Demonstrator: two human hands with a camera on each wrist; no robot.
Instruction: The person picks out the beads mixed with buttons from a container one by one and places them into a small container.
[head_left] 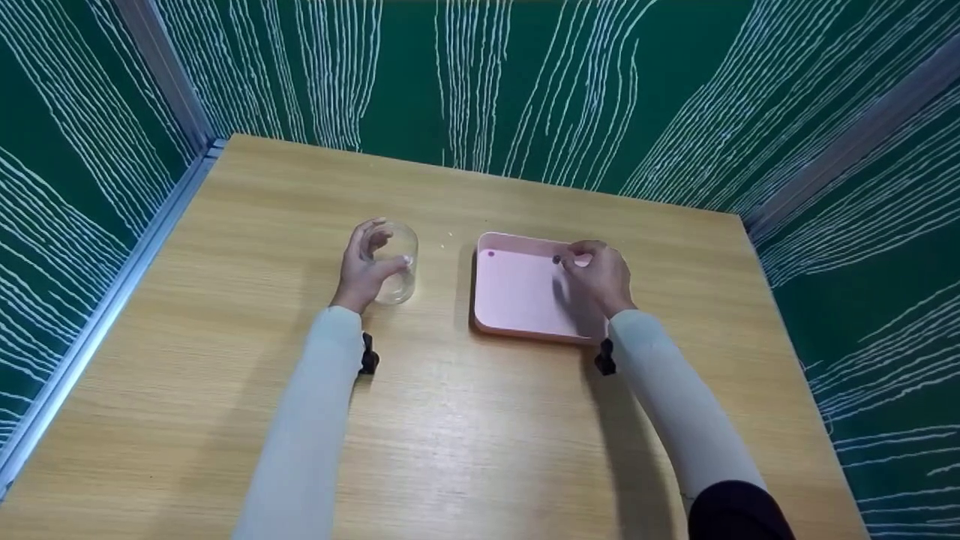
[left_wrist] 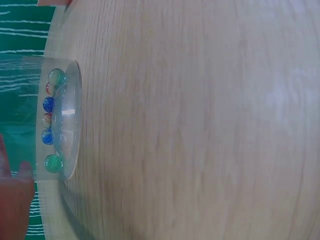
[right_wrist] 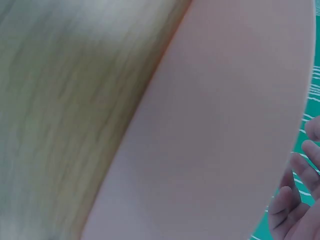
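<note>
My left hand (head_left: pixel 365 268) grips a clear jar (head_left: pixel 405 281) standing on the table, thumb on the near side and fingers around the far side. Several glass marbles (left_wrist: pixel 51 120), green, blue and red-and-white, lie at the jar's bottom in the left wrist view. Over the right part of a pink tray (head_left: pixel 517 300), my right hand (head_left: pixel 604 277) pinches a small dark marble (head_left: pixel 556 259) between thumb and fingertip. Another small dark round spot (head_left: pixel 490 253) shows in the tray's far left corner. In the right wrist view, the right hand's fingers (right_wrist: pixel 285 200) show curled at the right edge.
The wooden table (head_left: pixel 450 435) carries the jar on the left and the tray to its right. Tiny white specks (head_left: pixel 451 235) lie between them. Green walls (head_left: pixel 405 75) with white wavy lines stand behind and on both sides, with a metal frame (head_left: pixel 97 307) along the left.
</note>
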